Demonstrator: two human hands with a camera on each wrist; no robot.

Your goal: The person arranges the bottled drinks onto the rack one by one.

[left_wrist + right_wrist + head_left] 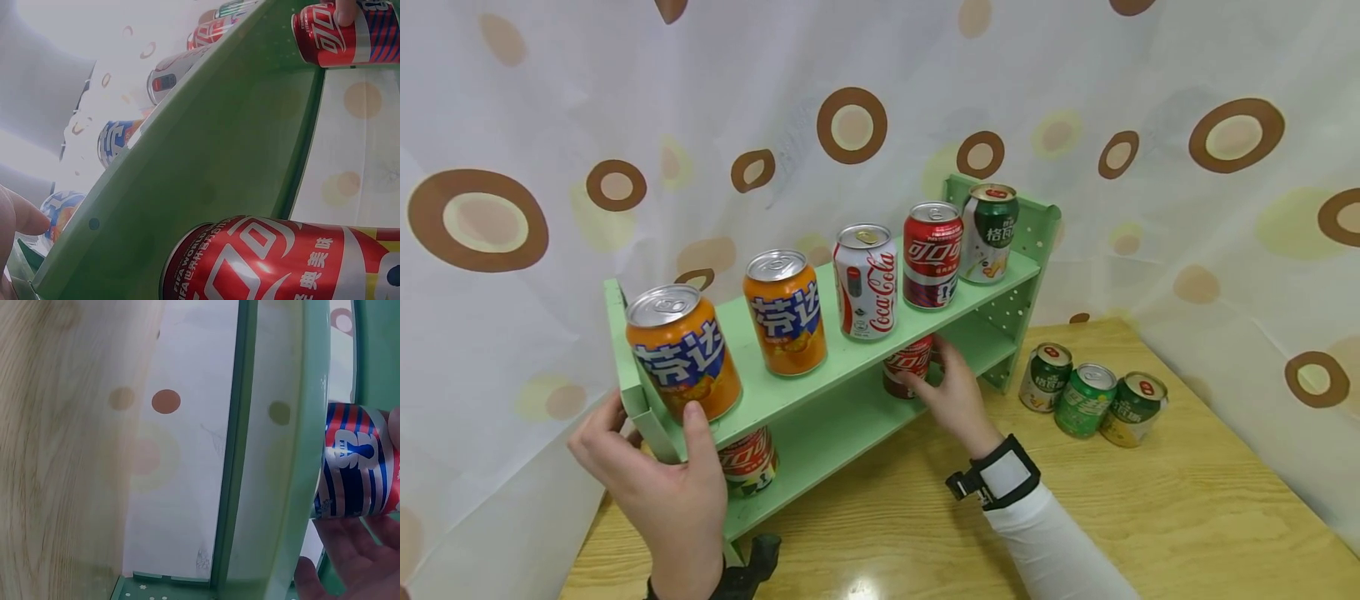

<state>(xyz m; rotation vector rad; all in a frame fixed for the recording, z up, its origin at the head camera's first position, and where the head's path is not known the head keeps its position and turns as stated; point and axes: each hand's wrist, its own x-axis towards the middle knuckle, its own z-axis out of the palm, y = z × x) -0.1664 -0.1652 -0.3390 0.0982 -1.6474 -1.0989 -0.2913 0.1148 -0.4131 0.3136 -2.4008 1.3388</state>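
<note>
Reaching under the upper board of a green rack (831,433), the right hand (958,400) grips the held red can (910,367) on the lower shelf, its thumb and fingers clamped on opposite sides. That upper board stands in the way from above, hiding the can's top in the head view. The left hand (662,492) holds the rack's left end, thumb in front by the nearest orange can and fingers curled round the outer side of the panel; how tightly they press, I cannot tell. It also partly covers the lower-left red can (748,458). Five cans stand upright along the upper shelf: two orange cans (785,321), one white can (865,283), one upper red can (932,258) and one green-and-white can (988,237) beside the right end panel. Two red cans are on the lower shelf, well apart. Three green cans (1086,402) stand close together on the wooden table (865,533), just right of the rack, making ten cans altogether. Behind everything hangs one spotted sheet (1037,67); each wrist wears a black strap (1000,475).
</note>
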